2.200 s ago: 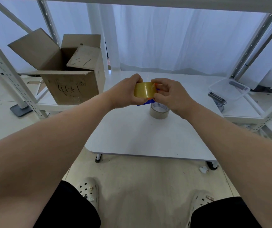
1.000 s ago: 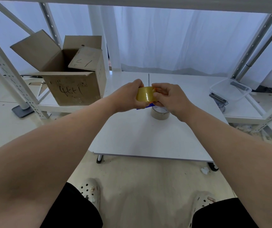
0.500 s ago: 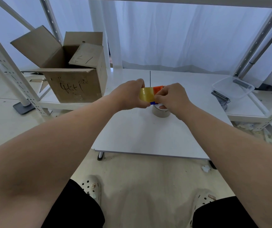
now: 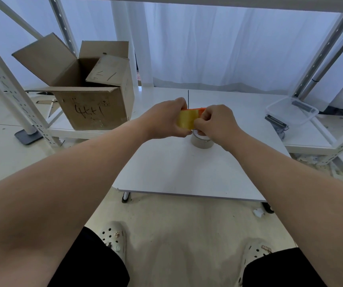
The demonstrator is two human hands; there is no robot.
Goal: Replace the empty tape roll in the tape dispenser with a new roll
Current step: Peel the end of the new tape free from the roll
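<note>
Above the middle of the white table [image 4: 187, 172], both of the person's hands meet around a yellow tape roll [image 4: 187, 120], which is held clear of the surface. The left hand [image 4: 164, 119] is wrapped around the roll's left side, fingers curled over the top and thumb underneath, so it is closed on the roll. The right hand [image 4: 216, 123] comes in from the other side with its fingers bunched and pinched at the roll's right edge; whether it grips the roll itself or a loose end of tape cannot be told. An orange part of the tape dispenser [image 4: 197, 109] shows as a thin strip along the top of the roll between the two hands; the rest of the dispenser is hidden behind the fingers.

Directly beneath the right hand, a second, grey-beige tape roll [image 4: 202, 142] lies flat on the table, partly covered by the hand from this view and apart from the yellow one.

Toward the far left corner, an open cardboard box [image 4: 91, 108] with handwriting on its front stands on a low white shelf beside the table. Near the far right edge, a clear plastic tray [image 4: 290, 112] rests on another shelf, well apart from the hands. White curtains [image 4: 218, 42] hang behind the table.
</note>
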